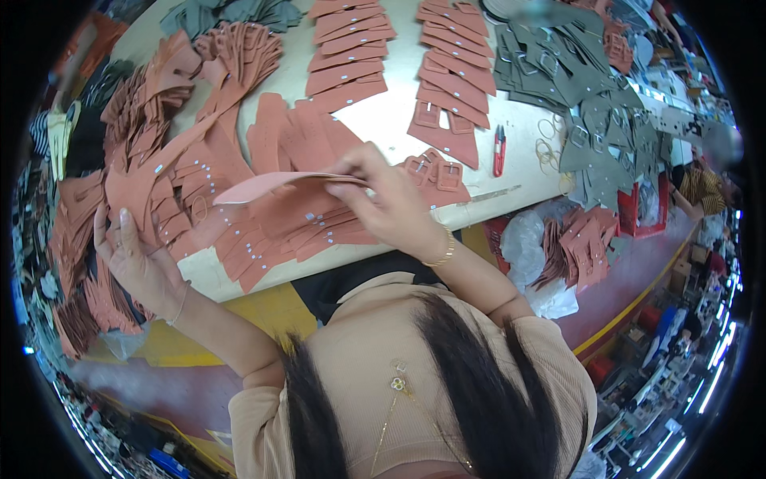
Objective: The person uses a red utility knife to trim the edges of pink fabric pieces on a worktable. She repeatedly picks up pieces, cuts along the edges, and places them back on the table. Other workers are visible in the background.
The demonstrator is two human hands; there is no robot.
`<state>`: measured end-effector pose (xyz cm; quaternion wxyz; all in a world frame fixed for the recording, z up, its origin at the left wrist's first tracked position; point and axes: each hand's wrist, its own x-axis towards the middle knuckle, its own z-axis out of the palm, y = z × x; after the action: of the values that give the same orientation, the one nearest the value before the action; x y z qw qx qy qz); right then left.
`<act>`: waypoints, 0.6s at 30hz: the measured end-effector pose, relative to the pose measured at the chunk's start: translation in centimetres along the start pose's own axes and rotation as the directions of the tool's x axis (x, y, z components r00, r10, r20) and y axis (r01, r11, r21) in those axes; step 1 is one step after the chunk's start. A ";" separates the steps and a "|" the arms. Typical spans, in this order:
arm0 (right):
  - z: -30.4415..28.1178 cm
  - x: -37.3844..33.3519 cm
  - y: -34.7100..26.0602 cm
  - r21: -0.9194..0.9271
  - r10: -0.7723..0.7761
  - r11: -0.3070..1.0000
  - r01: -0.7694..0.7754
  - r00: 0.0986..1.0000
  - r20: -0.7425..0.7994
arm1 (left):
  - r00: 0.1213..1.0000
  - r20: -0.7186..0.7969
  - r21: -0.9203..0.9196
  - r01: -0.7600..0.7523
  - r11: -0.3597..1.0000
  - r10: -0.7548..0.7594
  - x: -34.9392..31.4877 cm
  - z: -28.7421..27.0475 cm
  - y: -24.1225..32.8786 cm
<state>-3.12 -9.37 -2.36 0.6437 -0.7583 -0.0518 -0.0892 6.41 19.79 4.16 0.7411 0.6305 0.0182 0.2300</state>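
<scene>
My right hand (387, 199) pinches the end of a terracotta leather-like cut piece (275, 188) between thumb and fingers. The piece is raised over the table and its free end points left. Below it lie overlapping terracotta pieces (319, 231) with small white stickers. At the left, my left hand (148, 267) is palm up with its fingers apart, beside a long terracotta piece (132, 191) with a white sticker. Its fingertips overlap that piece in view; whether they touch it, I cannot tell.
Two rows of terracotta pieces (347, 56) span the far table (399, 132). Red-handled snips (499, 152) lie near rubber bands (546, 148). Dark green pieces with buckles (594, 120) heap at the right. Below the table's right edge are a red crate (642, 207) and plastic bags (527, 247).
</scene>
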 end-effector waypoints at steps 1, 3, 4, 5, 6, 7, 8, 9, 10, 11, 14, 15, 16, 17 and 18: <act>-1.3 -0.6 0.2 0.078 -0.008 0.997 0.009 1.000 -0.014 | 1.000 0.001 -0.023 0.003 1.000 -0.003 0.0 0.2 0.1; -4.0 -3.1 0.9 0.275 0.128 0.956 -0.098 0.987 -0.093 | 0.999 0.033 -0.014 0.021 1.000 -0.020 0.0 0.7 0.1; -5.5 -4.4 1.7 0.365 0.247 0.910 -0.196 0.964 -0.099 | 0.999 0.046 -0.023 0.028 0.999 -0.027 0.0 1.0 0.1; -6.9 -5.6 2.8 0.385 0.271 0.900 -0.203 0.954 -0.131 | 0.998 0.051 -0.008 0.036 0.999 -0.035 -0.1 1.4 0.0; -8.0 -6.9 4.0 0.408 0.339 0.876 -0.257 0.930 -0.142 | 0.997 0.058 -0.003 0.044 0.999 -0.044 -0.2 1.8 0.0; -9.0 -7.8 5.3 0.272 0.385 0.903 -0.333 0.908 -0.165 | 0.997 0.009 0.006 0.083 0.997 -0.083 -0.3 2.3 -0.1; -9.8 -8.5 6.7 0.141 0.432 0.901 -0.411 0.882 -0.189 | 0.996 0.069 0.005 0.058 0.998 -0.058 -0.4 2.8 -0.1; -10.3 -9.2 7.8 0.007 0.542 0.831 -0.557 0.805 -0.241 | 0.995 0.074 0.006 0.063 0.998 -0.063 -0.6 3.4 -0.2; -10.5 -10.0 8.5 -0.092 0.498 0.840 -0.534 0.828 -0.258 | 0.993 0.093 -0.013 0.077 0.997 -0.076 -0.8 3.9 -0.3; -10.6 -10.5 9.0 -0.191 0.516 0.793 -0.579 0.804 -0.296 | 0.994 0.081 0.018 0.078 0.997 -0.079 -0.9 4.5 -0.4; -10.4 -11.2 9.4 -0.370 0.500 0.699 -0.611 0.789 -0.357 | 0.992 0.077 0.060 0.095 0.994 -0.100 -1.5 5.4 -0.1; -10.3 -11.2 9.2 -0.408 0.520 0.660 -0.631 0.775 -0.358 | 0.992 0.079 0.068 0.091 0.993 -0.097 -1.6 5.6 -0.1; -10.2 -11.0 9.0 -0.442 0.504 0.656 -0.612 0.791 -0.348 | 0.993 0.079 0.074 0.086 0.994 -0.092 -1.7 5.7 0.0; -10.2 -10.9 8.8 -0.538 0.463 0.602 -0.590 0.807 -0.367 | 0.992 0.084 0.075 0.092 0.993 -0.098 -1.8 5.8 0.0; -10.2 -10.8 8.7 -0.625 0.386 0.573 -0.530 0.847 -0.366 | 0.991 0.088 0.076 0.099 0.992 -0.105 -1.8 5.8 0.0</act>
<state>-12.72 -20.44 -11.34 0.3058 -0.9197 0.2463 -0.0030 6.60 13.76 4.88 0.7289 0.6648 0.0246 0.1619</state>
